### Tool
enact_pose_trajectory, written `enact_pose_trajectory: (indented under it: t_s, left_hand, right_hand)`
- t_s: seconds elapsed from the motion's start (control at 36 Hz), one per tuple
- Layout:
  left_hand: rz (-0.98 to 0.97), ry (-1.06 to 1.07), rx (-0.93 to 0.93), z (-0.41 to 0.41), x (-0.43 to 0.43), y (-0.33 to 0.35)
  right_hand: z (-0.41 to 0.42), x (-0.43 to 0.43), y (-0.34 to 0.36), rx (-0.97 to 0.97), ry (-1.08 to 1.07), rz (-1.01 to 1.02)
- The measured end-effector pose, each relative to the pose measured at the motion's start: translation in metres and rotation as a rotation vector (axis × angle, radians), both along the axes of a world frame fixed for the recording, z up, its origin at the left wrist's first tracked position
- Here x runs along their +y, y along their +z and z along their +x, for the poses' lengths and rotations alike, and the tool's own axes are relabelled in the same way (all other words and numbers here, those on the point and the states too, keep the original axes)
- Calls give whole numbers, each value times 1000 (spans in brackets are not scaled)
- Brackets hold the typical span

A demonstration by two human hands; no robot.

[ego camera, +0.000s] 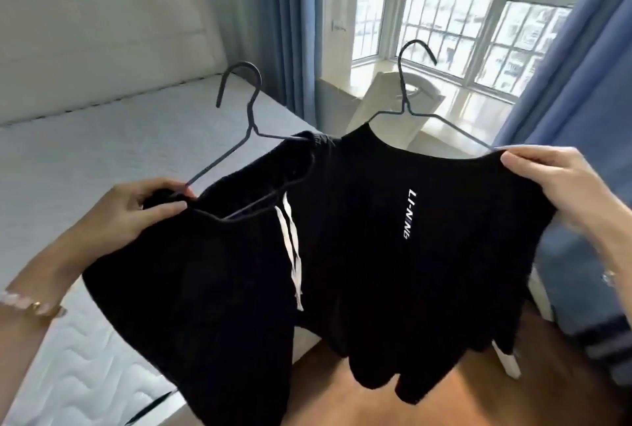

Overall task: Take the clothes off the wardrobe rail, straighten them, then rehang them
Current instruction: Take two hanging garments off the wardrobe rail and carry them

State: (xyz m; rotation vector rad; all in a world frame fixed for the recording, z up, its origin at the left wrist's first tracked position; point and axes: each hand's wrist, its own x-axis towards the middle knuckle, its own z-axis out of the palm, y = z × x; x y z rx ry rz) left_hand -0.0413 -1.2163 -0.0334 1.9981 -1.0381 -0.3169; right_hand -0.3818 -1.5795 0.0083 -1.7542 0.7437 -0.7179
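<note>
Two black garments hang in the air in front of me, each on a dark wire hanger. My left hand (143,207) grips the end of the left hanger (251,111) and the black shorts (205,289), whose white drawstring (290,248) dangles. My right hand (554,183) pinches the right shoulder of the black T-shirt (427,237) with white lettering, which sits on the right hanger (407,90). The two garments overlap in the middle. No wardrobe rail is in view.
A bare white mattress (102,152) with a padded headboard (102,42) lies to the left and below. Blue curtains (284,32) frame a barred window (461,25) ahead. A white chair-like object (386,101) stands by the sill. Wooden floor (342,398) shows below.
</note>
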Motion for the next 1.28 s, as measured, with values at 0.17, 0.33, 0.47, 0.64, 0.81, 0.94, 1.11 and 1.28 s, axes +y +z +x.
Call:
enact_pose_trajectory:
  t_s: [0.17,0.33,0.47,0.64,0.81,0.94,1.11,1.28]
  left_hand:
    - [22,290,-52,59,-29,-11]
    - [15,548,-64,126,-73,-48]
    - [33,678,-13,199,-117,-90]
    - [38,861,101,287,-164,-141]
    - [146,909,120,356,-200,-215]
    - [212,1005,152,393,-224,-297]
    - [286,1126,138,428,-238,-389]
    - [302,1276,55,459,-242,-452]
  right_hand:
    - [91,-109,-7,47,113,48]
    - [206,-201,-48,154,197,-25]
    - [306,-268,-86,244,223,-58]
    - [417,-342,-131,344,278,-140]
    - [521,-394,-212,428,360,-222]
    - [593,-419,-309,474,431,-296]
    - [653,-442,-430,570,482,-364]
    - [692,-449,-502,577,390,-586]
